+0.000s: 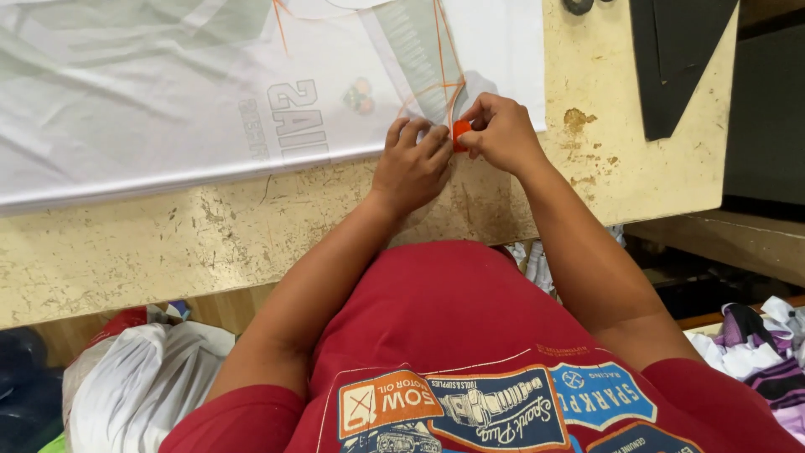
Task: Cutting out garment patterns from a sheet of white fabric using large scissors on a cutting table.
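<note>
A stack of white printed sheets lies on a worn cream table. My left hand presses down on the near right corner of the stack, fingers bent. My right hand pinches a small orange piece at that corner, touching my left fingertips. A thin orange string runs from the piece up across the sheets. My red shirt fills the bottom of the view.
Black sheet pieces lie at the table's far right. A white plastic bag sits on the floor at lower left. Striped and white cloths are piled at lower right, below a wooden ledge.
</note>
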